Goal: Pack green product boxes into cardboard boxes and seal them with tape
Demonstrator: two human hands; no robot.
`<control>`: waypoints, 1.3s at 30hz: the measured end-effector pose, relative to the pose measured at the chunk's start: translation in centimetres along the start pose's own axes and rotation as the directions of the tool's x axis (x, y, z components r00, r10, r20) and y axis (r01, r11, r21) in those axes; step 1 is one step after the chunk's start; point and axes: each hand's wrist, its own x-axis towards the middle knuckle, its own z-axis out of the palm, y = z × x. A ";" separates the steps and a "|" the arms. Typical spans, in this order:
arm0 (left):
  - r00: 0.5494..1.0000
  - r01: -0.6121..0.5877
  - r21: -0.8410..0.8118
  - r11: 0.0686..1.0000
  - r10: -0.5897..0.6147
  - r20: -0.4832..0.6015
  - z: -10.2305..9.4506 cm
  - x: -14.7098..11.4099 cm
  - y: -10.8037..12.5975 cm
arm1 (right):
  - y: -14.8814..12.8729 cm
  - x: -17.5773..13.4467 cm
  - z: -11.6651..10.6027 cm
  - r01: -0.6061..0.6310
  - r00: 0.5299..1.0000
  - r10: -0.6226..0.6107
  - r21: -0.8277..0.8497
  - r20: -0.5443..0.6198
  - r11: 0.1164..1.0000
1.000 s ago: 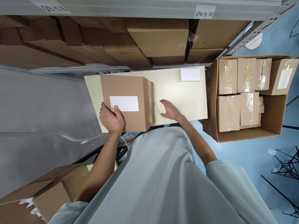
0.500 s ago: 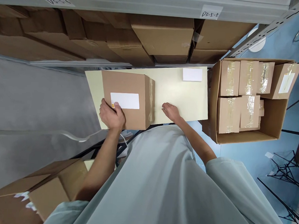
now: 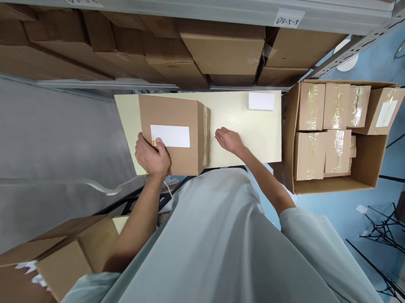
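A taped brown cardboard box rests on a pale cream board. It bears a white label with a small yellow mark at its lower left corner. My left hand grips the box at its near left corner, thumb on top by the label's edge and fingers around the side. Over the board, to the right of the box and apart from it, my right hand has its fingers curled in, with nothing visible in them. A white slip lies at the board's far right.
Brown cartons line a grey metal shelf ahead. At right stands a large open carton with several taped boxes inside. Another open carton is at lower left. Black wire stands are on the blue floor.
My right hand has moved slightly up and left, towards the box, and its fingers are more curled. My left hand and the box have stayed in place.
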 end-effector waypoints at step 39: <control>0.962 0.272 -0.479 0.835 -0.219 0.165 0.5 0.2 0.8 | -8.2 -0.8 2.0 -0.182 0.935 0.353 0.809 -0.034 0.559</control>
